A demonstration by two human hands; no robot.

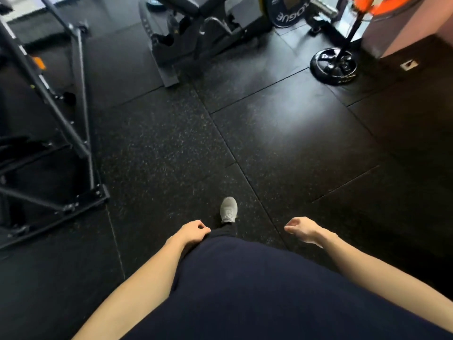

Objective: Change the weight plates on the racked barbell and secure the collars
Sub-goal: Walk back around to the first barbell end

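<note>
You are looking down at a black rubber-tile floor (282, 123) with both arms hanging in front of your dark shirt. Your left hand (193, 231) sits at about 7 o'clock, fingers loosely curled, its grip slack and holding nothing. Your right hand (302, 229) sits at about 5 o'clock, fingers also loosely curled and its grip likewise slack around nothing. Between them, just ahead, one grey shoe (228, 209) is planted on the floor. The task's weight plate (285, 12), black with white lettering, stands on edge at 1 o'clock, well away from both hands, with a chrome barbell sleeve (323, 7) just beside it. A round black stand base (332, 66) lies on the floor near it at 2 o'clock, below an orange object cut off by the top edge. An adjustable bench frame (196, 35) fills 12 o'clock, and a black steel rack (49, 123) with slanted tubes occupies 9 to 10 o'clock. No collars can be made out.
</note>
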